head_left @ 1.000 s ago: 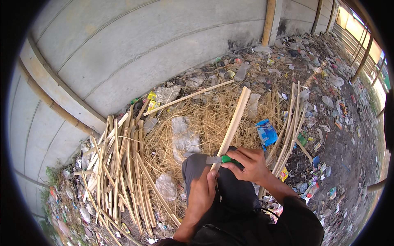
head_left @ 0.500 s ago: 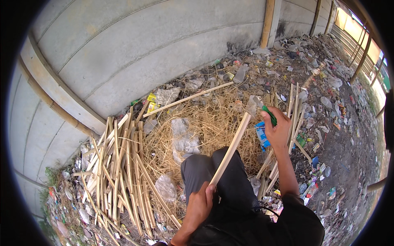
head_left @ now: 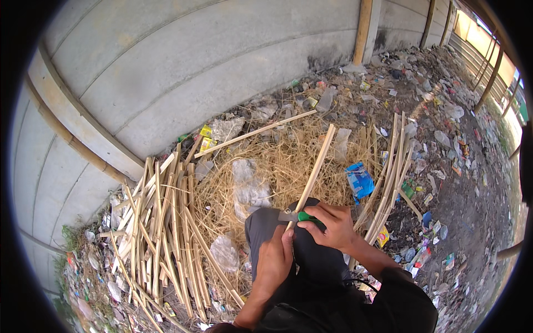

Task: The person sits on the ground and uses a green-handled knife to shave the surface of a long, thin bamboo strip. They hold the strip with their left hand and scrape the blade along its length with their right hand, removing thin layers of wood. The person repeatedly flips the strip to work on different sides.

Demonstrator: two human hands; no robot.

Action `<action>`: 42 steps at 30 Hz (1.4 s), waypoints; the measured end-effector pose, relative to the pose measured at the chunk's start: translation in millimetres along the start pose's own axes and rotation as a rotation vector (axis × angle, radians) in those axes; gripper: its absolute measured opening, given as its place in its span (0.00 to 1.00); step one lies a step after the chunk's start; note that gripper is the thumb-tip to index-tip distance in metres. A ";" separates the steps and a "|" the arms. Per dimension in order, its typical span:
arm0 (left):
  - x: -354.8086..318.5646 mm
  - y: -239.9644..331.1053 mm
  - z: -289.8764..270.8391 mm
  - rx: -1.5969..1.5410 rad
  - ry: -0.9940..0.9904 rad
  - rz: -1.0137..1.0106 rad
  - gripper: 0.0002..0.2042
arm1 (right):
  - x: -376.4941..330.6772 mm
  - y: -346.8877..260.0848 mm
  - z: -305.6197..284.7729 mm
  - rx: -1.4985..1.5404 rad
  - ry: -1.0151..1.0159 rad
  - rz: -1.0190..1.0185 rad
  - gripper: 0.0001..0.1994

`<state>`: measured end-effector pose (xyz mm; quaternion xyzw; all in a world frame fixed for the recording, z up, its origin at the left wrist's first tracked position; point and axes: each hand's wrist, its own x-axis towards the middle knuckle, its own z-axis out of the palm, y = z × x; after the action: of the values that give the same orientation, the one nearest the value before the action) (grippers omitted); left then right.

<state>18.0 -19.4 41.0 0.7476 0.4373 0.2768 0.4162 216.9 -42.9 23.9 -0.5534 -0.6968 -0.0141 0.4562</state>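
Two hands at work over one long bamboo strip (head_left: 315,166), low in the middle of the view above dark-trousered knees (head_left: 261,227); left hand (head_left: 273,263) closed around the near end of the strip, fingers curled tight; right hand (head_left: 328,226) clenched on the green handle of a knife (head_left: 297,216), blade laid across the strip just above the left hand's grip. Strip slanting up and away to the right over a bed of dry straw shavings (head_left: 283,161), far end free. Left of the knees, a loose heap of split bamboo pieces (head_left: 161,222) on the ground; to the right, a smaller bundle of strips (head_left: 391,172) standing near upright in the picture. One more long strip (head_left: 261,132) lying across the straw toward the grey concrete wall (head_left: 183,61). Blue wrapper (head_left: 360,179) just beside the right hand's side, scattered litter (head_left: 438,133) all over the bare ground beyond
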 end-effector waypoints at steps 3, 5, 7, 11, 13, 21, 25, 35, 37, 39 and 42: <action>0.6 5.2 0.1 0.070 -0.018 -0.064 0.14 | 4.1 2.5 0.3 -0.004 0.007 -0.015 0.12; -0.6 0.6 2.6 0.066 0.002 -0.029 0.14 | 4.1 3.6 0.6 0.015 0.019 -0.012 0.12; -2.2 -1.6 3.3 0.058 0.011 -0.014 0.14 | 4.0 4.3 0.2 0.019 0.012 -0.012 0.13; -4.9 -2.5 2.3 0.076 0.021 -0.010 0.16 | 7.9 10.4 -3.7 -0.014 0.028 -0.021 0.13; -5.7 -3.5 1.7 0.093 0.027 -0.006 0.18 | 10.2 10.6 -4.6 -0.037 0.045 -0.031 0.13; -29.2 -17.3 -8.3 0.109 -0.044 -0.060 0.14 | 34.0 79.9 -41.0 -0.147 0.347 0.324 0.11; -41.6 -23.9 -10.6 0.106 -0.065 -0.026 0.14 | 29.9 93.9 -60.3 -0.121 0.393 0.285 0.13; -0.1 -2.5 -6.9 -0.012 -0.038 -0.026 0.15 | 0.2 11.6 -0.7 0.037 0.034 0.039 0.13; 1.1 -1.4 -5.0 -0.013 -0.043 -0.044 0.15 | 0.0 9.2 3.2 0.053 0.028 0.012 0.13; 1.6 -2.5 -1.4 -0.002 -0.050 -0.055 0.15 | -0.8 7.8 3.7 0.060 0.013 0.004 0.12; 2.1 1.2 0.5 0.098 -0.016 -0.056 0.15 | 3.9 5.8 1.5 0.045 0.002 0.020 0.12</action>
<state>19.9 -18.1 41.9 0.7566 0.4680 0.2374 0.3902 220.7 -36.9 22.8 -0.5498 -0.6909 0.0058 0.4694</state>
